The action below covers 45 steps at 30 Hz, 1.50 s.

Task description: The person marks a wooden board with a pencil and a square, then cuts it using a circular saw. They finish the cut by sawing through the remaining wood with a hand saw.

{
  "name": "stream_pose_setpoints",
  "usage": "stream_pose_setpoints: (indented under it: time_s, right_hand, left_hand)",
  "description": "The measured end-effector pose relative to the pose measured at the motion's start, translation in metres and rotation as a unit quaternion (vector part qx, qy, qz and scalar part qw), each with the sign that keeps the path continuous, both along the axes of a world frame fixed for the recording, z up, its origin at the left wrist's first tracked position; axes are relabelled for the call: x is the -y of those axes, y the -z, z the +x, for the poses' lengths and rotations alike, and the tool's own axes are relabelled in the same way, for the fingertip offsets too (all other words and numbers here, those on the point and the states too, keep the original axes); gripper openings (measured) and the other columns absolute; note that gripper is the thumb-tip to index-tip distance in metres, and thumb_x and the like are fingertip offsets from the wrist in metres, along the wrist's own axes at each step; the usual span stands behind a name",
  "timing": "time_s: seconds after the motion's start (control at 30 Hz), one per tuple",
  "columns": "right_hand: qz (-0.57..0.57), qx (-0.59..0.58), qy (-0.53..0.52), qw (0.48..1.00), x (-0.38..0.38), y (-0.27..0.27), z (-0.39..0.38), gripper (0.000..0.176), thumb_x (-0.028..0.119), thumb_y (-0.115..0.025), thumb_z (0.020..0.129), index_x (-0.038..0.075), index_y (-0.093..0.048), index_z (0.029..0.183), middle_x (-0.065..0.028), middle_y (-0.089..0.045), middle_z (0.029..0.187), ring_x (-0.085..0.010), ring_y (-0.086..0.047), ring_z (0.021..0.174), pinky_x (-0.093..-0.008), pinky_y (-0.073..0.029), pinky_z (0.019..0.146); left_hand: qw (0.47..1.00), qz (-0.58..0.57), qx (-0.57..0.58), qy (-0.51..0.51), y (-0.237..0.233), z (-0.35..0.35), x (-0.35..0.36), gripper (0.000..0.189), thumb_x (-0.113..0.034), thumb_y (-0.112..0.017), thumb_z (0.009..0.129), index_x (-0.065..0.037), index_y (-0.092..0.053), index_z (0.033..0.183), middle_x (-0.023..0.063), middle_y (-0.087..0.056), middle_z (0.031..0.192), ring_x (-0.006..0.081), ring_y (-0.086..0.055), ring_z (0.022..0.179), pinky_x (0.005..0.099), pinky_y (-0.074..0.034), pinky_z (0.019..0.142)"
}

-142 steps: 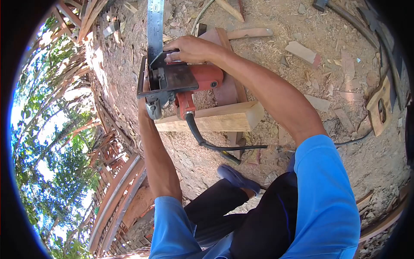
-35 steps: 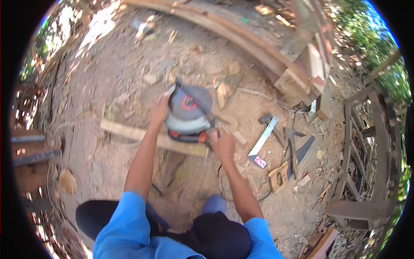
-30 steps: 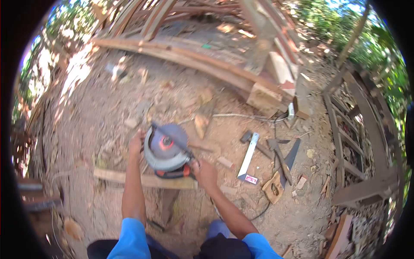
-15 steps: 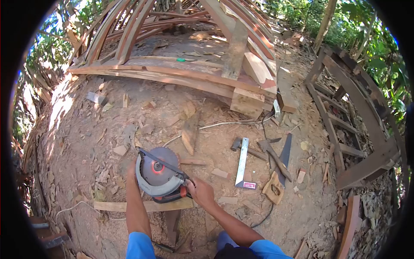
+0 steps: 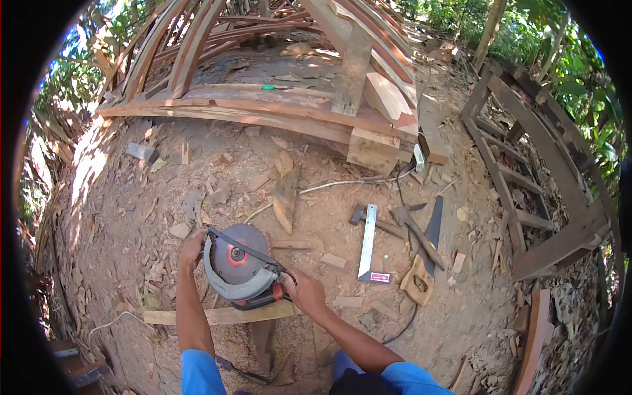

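Observation:
In front of me a circular saw (image 5: 243, 289) is held up on its side, its round toothed blade (image 5: 253, 240) and grey guard facing me. A dark straight edge, seemingly its base plate, crosses the blade. My left hand (image 5: 191, 250) is closed at the left end of that edge, fingers partly hidden. At the other end, my right hand (image 5: 305, 290) grips the saw beside its orange and black body. Just below the saw lies a pale wooden strip (image 5: 164, 317), with a darker wood piece (image 5: 264, 342) under it.
Right of the saw lie a try square (image 5: 368, 240), a hammer (image 5: 385, 226), another wooden-handled tool (image 5: 421, 240) and a handsaw (image 5: 419, 280). A cable (image 5: 342, 184) crosses the chip-strewn ground. Curved timber framing (image 5: 263, 108) stands ahead; a wooden frame (image 5: 520, 178) leans at right.
My left hand has shifted slightly left, and its fingers now show at the end of the saw's straight edge. The saw has moved slightly left in view; my right hand keeps its grip.

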State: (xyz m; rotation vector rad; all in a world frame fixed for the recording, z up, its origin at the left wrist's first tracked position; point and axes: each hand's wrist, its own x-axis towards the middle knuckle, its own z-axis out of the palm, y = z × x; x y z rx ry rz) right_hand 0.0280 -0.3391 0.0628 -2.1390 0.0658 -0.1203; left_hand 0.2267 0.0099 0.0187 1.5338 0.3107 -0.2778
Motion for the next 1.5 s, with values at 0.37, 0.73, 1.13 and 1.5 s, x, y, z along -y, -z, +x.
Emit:
stream_pose_setpoints:
  time_s: [0.37, 0.73, 1.13, 1.5]
  right_hand:
    - [-0.009, 0.005, 0.002, 1.0, 0.0, -0.004, 0.0, 0.029, 0.035, -0.058, 0.097, 0.007, -0.067, 0.099, -0.0208, -0.069, 0.083, -0.0419, -0.067, 0.078, -0.0494, -0.051, 0.067]
    - [0.004, 0.019, 0.002, 1.0, 0.002, -0.001, -0.001, 0.028, 0.034, -0.059, 0.097, 0.008, -0.067, 0.102, -0.0214, -0.068, 0.082, -0.042, -0.067, 0.078, -0.0487, -0.051, 0.067]
    - [0.006, 0.032, 0.005, 0.999, 0.001, 0.0, -0.001, 0.027, 0.031, -0.058, 0.098, 0.006, -0.067, 0.101, -0.0213, -0.068, 0.082, -0.042, -0.067, 0.077, -0.0494, -0.05, 0.066]
    - [0.012, 0.04, 0.016, 0.999, -0.002, 0.004, -0.001, 0.026, 0.031, -0.059, 0.097, 0.006, -0.068, 0.1, -0.0215, -0.067, 0.082, -0.0419, -0.067, 0.077, -0.0482, -0.051, 0.065]
  left_hand:
    - [0.992, -0.105, -0.043, -0.049, 0.004, -0.011, 0.01, 0.021, -0.018, -0.054, 0.102, -0.005, -0.069, 0.108, 0.0067, -0.069, 0.09, 0.0177, -0.065, 0.074, 0.0337, -0.057, 0.071]
    - [0.994, -0.046, -0.017, -0.097, 0.019, -0.012, 0.015, 0.033, -0.028, -0.049, 0.103, -0.003, -0.07, 0.105, 0.0072, -0.069, 0.085, 0.0183, -0.066, 0.073, 0.0335, -0.057, 0.066]
    - [0.989, -0.092, -0.051, -0.101, 0.005, -0.022, 0.02, 0.038, -0.031, -0.046, 0.104, -0.001, -0.07, 0.108, 0.0099, -0.071, 0.091, 0.0206, -0.067, 0.077, 0.0353, -0.058, 0.073]
    - [0.992, -0.099, 0.007, -0.077, 0.026, -0.018, 0.011, 0.028, -0.021, -0.049, 0.101, -0.002, -0.067, 0.114, 0.007, -0.07, 0.096, 0.0179, -0.067, 0.082, 0.0329, -0.057, 0.073]
